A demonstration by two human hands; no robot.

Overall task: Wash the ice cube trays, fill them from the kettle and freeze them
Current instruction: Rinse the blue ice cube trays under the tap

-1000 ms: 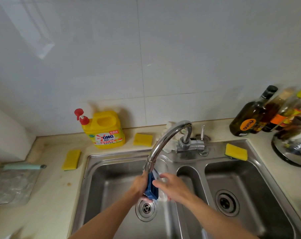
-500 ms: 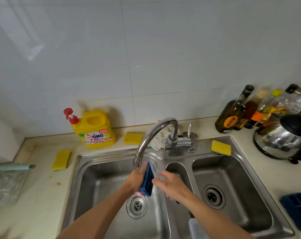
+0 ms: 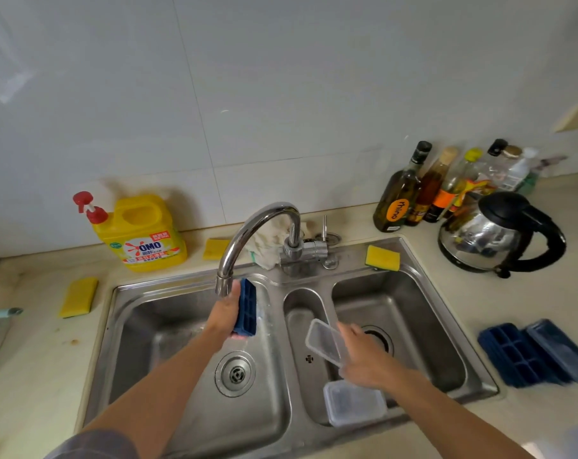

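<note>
My left hand (image 3: 226, 312) grips a dark blue ice cube tray (image 3: 246, 308) on edge, just under the tap spout (image 3: 224, 286) over the left basin (image 3: 168, 329). My right hand (image 3: 367, 357) holds a clear plastic lid (image 3: 324, 344) tilted above the narrow middle basin (image 3: 300, 323). Another clear lid (image 3: 353, 404) lies at that basin's front. Two more blue trays (image 3: 526, 354) rest on the counter right of the sink. A steel kettle (image 3: 489, 235) with a black handle stands at the back right.
A yellow detergent jug (image 3: 141, 235) stands behind the left basin. Yellow sponges lie at the counter's left (image 3: 79, 297), behind the tap (image 3: 214, 248) and on the right basin's rim (image 3: 382, 258). Several bottles (image 3: 423, 190) line the wall by the kettle.
My hands have come apart: the right hand has drawn the clear lid away from the blue tray toward the middle basin. The view has swung right, showing the kettle and spare trays.
</note>
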